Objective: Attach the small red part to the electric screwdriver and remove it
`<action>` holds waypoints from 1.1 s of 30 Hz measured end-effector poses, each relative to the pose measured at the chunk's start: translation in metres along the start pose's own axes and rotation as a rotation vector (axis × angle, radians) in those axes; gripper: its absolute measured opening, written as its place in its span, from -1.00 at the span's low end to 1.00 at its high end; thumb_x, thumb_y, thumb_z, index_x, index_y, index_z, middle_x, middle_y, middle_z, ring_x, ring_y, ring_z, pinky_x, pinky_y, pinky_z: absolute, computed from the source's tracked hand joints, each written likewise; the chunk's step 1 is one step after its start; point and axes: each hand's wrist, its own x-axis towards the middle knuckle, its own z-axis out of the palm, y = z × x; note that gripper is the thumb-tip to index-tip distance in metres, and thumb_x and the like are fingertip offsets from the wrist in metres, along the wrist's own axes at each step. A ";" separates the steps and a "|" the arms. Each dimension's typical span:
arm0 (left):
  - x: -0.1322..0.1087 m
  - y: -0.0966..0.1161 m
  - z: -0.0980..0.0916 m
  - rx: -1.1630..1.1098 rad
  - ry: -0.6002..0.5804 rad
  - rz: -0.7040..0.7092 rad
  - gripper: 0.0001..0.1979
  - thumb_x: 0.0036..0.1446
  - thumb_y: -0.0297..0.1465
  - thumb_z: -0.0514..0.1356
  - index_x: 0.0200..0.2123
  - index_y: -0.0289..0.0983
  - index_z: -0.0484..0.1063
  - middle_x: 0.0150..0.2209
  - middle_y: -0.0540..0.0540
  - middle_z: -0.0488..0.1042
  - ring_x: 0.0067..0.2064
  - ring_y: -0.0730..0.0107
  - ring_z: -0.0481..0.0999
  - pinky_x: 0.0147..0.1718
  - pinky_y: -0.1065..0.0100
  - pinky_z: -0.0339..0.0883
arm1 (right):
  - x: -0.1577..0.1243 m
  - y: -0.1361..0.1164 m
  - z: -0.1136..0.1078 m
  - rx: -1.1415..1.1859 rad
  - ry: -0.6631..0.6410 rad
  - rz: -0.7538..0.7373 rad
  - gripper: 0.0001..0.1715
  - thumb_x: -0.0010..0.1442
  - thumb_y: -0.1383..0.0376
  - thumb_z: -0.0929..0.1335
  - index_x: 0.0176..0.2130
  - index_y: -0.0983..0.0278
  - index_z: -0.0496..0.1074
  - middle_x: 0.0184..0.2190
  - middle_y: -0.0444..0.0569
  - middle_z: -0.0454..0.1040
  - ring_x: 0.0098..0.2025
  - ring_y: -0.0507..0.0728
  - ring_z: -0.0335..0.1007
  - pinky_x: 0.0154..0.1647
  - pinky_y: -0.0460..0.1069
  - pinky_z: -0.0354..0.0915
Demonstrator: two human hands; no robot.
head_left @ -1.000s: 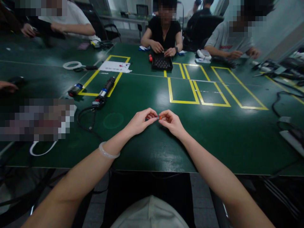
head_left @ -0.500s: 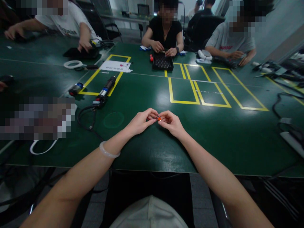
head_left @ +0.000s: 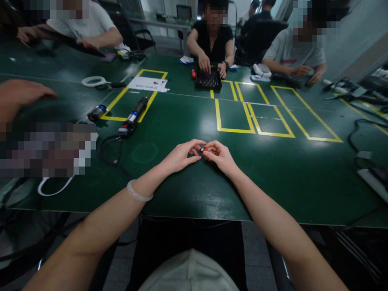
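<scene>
A small orange-and-dark-red piece (head_left: 202, 150) with a pale spot is pinched between thumb and fingers of my right hand (head_left: 220, 154). It is too small for me to make out its kind. My left hand (head_left: 181, 154) is right beside it, with thumb and fingers apart around the piece's left end. The left index fingertip reaches close to the right fingers; whether they touch, I cannot tell. Both hands are just above the green table (head_left: 194, 190). A pale bangle (head_left: 138, 192) circles my left wrist.
An electric screwdriver (head_left: 132, 117) with a black cable lies left of my hands, near a short black-and-blue cylinder (head_left: 97, 113). Yellow tape outlines (head_left: 236, 130) mark the table ahead. Across it, a person reaches into a black tray (head_left: 208, 83). Another person's hand (head_left: 21, 99) extends in at left.
My left thumb and fingers have spread away from the small piece, which stays in my right hand. At left another person's arm has come in; the person opposite now reaches into the tray.
</scene>
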 end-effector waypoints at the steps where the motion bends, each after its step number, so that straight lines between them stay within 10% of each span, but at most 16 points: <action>1: 0.000 0.001 -0.001 0.004 0.010 0.005 -0.58 0.17 -0.41 0.25 0.11 -0.24 0.37 -0.10 -0.09 0.55 -0.17 0.38 0.56 -0.08 0.29 0.43 | 0.000 -0.001 0.000 0.013 -0.002 0.015 -0.53 0.05 -0.01 0.51 -0.24 0.24 0.38 -0.44 -0.15 0.46 -0.44 0.01 0.36 -0.40 -0.06 0.28; 33: 0.000 0.013 -0.003 -0.017 0.083 0.004 -0.71 0.26 -0.20 0.21 -0.08 -0.27 0.42 -0.16 -0.11 0.55 -0.17 0.32 0.56 -0.11 0.27 0.43 | -0.002 -0.011 0.001 -0.027 -0.079 0.053 -0.38 0.17 -0.22 0.37 -0.41 0.28 0.46 -0.57 -0.10 0.47 -0.50 0.03 0.34 -0.39 -0.04 0.29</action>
